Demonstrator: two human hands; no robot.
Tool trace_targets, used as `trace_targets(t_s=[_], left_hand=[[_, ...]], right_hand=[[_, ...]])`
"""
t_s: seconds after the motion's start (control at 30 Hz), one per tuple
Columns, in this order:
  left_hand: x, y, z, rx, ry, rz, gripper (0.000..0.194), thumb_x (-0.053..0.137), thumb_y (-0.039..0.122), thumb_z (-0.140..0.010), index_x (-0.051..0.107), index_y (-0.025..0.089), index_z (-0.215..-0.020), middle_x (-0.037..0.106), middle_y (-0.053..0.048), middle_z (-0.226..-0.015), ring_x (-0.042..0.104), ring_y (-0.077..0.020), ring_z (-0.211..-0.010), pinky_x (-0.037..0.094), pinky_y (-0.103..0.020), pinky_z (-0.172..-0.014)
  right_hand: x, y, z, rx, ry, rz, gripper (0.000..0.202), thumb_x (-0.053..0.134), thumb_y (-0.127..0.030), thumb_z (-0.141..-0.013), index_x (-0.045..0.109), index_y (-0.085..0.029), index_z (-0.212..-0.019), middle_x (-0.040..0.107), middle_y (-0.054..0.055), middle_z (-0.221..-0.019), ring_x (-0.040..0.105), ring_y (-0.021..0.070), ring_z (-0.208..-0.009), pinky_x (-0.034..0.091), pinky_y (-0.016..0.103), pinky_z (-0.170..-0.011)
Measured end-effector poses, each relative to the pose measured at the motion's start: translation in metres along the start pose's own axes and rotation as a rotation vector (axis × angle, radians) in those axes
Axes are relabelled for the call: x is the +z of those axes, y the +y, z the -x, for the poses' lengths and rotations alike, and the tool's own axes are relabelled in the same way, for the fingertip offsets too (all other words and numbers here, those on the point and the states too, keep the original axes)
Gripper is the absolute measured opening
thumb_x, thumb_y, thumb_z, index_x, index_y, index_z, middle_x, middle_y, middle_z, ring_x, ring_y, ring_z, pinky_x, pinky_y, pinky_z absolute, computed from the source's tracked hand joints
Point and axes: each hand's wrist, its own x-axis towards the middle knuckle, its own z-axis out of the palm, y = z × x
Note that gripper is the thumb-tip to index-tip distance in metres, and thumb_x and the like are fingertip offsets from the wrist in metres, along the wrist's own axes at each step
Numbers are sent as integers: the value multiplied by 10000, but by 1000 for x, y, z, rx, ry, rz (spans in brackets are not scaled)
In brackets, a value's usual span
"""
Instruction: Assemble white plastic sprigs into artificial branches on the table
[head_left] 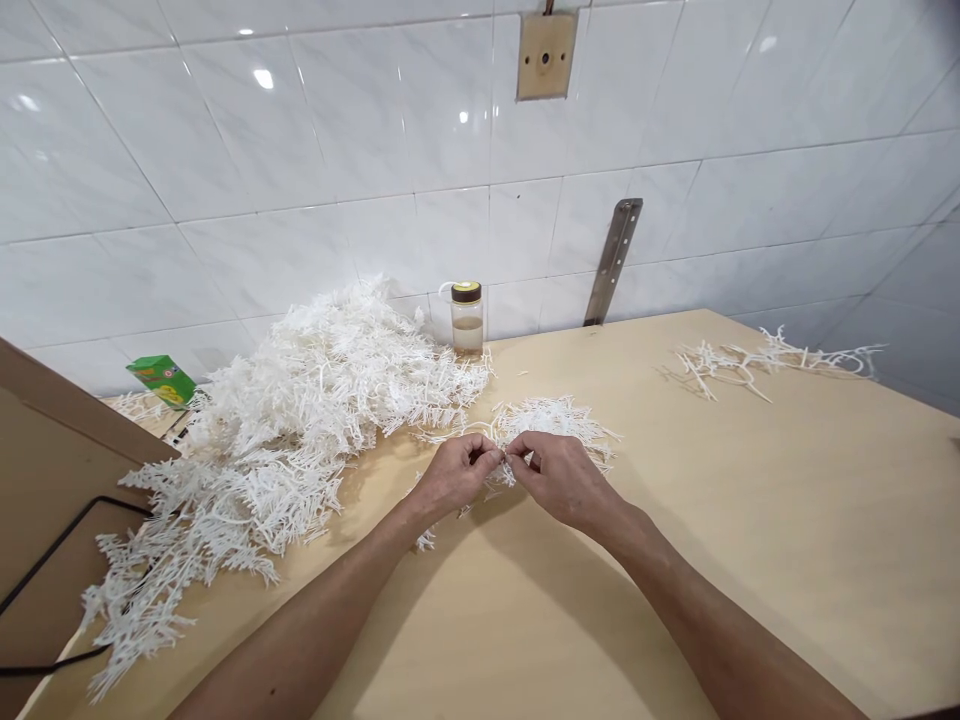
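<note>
My left hand (457,470) and my right hand (561,475) meet near the middle of the wooden table (787,520), fingertips almost touching. Both are closed in a pinch around white branching sprigs. Behind and between them spreads a small bunch of white sprigs (559,415), partly hidden by the fingers. What exactly lies between the fingertips is too small to make out. Left of my left hand rises a large heap of white branching sprigs (330,380).
A lidded bottle (467,320) stands by the tiled wall. A green box (162,380) leans behind the heap. Bare white stems (739,365) lie at the back right. A metal bracket (613,262) is against the wall, and a brown board (60,480) stands at far left.
</note>
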Motion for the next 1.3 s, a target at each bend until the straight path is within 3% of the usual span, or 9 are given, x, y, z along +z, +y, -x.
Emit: trace_targets(t_s=[0.17, 0.33, 0.53, 0.7, 0.87, 1.3], left_hand=[[2, 2, 4, 119, 57, -218, 152, 480, 235, -821, 527, 178, -688, 515, 17, -650, 434, -121, -618, 319, -252, -581], [2, 0, 3, 190, 61, -300, 159, 466, 219, -819, 499, 185, -667, 485, 8, -641, 422, -137, -637, 303, -265, -595], [0, -1, 1, 122, -33, -76, 151, 519, 281, -812, 529, 172, -709, 457, 33, -633, 388, -105, -594, 304, -242, -563], [-1, 4, 3, 59, -56, 66, 271, 566, 405, -826, 527, 162, -714, 436, 40, -620, 365, -85, -561, 291, -226, -528], [-4, -1, 1, 21, -58, 203, 363, 619, 492, -799, 491, 167, -698, 373, 62, -583, 311, -60, -501, 245, -214, -475], [-7, -3, -1, -62, -25, 340, 412, 686, 542, -739, 556, 151, -748, 426, 56, -577, 364, -54, -484, 275, -197, -458]], right_hand=[[10, 2, 1, -80, 52, 101, 130, 494, -167, -792, 598, -202, -722, 640, 12, -697, 522, 137, -591, 357, 257, -588], [14, -8, -1, 154, 22, -4, 111, 517, -223, -770, 581, -211, -679, 640, 2, -645, 552, 150, -579, 352, 249, -548], [12, 7, -6, 15, 237, 247, 134, 458, -144, -787, 563, -191, -719, 641, 60, -731, 544, 169, -632, 336, 278, -591], [-3, 24, -10, 159, 316, 92, 159, 502, -309, -845, 587, -211, -753, 671, 21, -725, 564, 170, -610, 383, 293, -657], [-8, 31, -11, 224, 313, 47, 171, 489, -319, -837, 610, -214, -778, 667, 17, -698, 545, 165, -551, 384, 298, -635], [-5, 31, -9, 239, 286, 19, 164, 520, -344, -815, 583, -221, -728, 639, -3, -645, 528, 153, -519, 383, 289, -615]])
